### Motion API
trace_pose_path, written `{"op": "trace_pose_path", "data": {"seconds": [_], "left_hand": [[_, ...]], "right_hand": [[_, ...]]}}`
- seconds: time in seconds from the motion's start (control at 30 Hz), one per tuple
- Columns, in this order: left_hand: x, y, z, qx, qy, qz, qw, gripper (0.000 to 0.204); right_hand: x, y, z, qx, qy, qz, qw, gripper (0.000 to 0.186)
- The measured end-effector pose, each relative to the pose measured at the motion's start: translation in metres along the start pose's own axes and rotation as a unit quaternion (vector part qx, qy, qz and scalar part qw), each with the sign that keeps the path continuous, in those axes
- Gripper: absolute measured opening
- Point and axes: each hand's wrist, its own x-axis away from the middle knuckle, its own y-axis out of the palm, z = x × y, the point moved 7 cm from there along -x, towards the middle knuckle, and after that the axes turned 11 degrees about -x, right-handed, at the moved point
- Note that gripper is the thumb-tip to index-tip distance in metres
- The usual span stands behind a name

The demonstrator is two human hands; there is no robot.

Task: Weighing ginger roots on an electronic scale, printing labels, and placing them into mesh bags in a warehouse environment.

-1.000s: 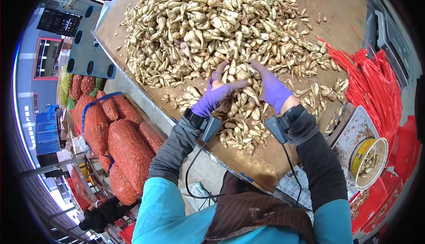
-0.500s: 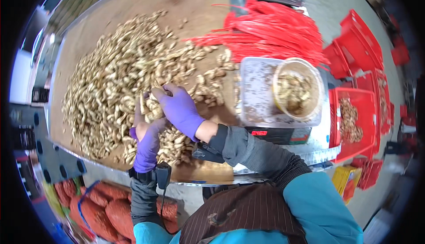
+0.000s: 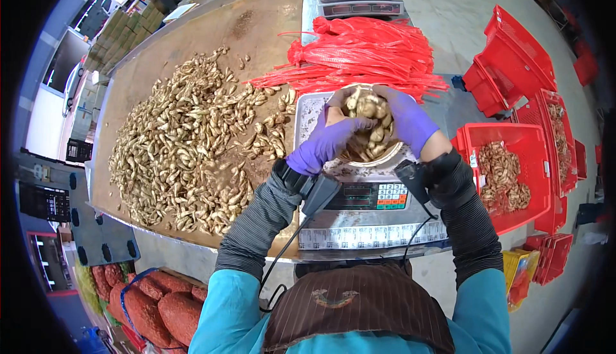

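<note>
Both of my purple-gloved hands cup a bunch of small beige, knobbly roots over the round tub on the scale. My left hand curls round the bunch from the left, and my right hand closes on it from the right. Much of the tub, and whatever lies deep inside it, is hidden by the hands. Under the tub is the scale's pale, dirt-speckled tray, with a keypad and display panel at its near side. A large heap of the same roots spreads over the table to the left.
Red mesh bags lie flat beyond the scale, near a second scale. To the right stand red crates, some holding bagged roots. Filled red sacks are stacked at lower left. Cables hang from my wrists.
My hands have moved right from the root heap to the tub on the scale, carrying a bunch of roots. The view has shifted to the right as well.
</note>
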Motion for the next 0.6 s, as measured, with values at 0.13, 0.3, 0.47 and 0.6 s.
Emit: {"op": "trace_pose_path", "data": {"seconds": [0.13, 0.3, 0.47, 0.6], "left_hand": [[-0.008, -0.015, 0.003, -0.159, -0.047, -0.026, 0.986, 0.055], [0.031, -0.057, 0.067, -0.216, 0.015, 0.057, 0.975, 0.047], [0.134, -0.166, 0.062, -0.213, 0.003, 0.282, 0.935, 0.048], [0.256, -0.285, -0.069, -0.334, -0.134, 0.359, 0.861, 0.049]], "right_hand": [[0.005, 0.0, -0.015, 0.07, 0.121, -0.157, 0.978, 0.065], [0.026, 0.002, -0.061, 0.185, 0.029, -0.071, 0.98, 0.04], [0.078, -0.075, -0.061, -0.039, -0.015, 0.021, 0.999, 0.039], [0.139, -0.166, -0.015, -0.105, -0.073, 0.148, 0.981, 0.043]]}}
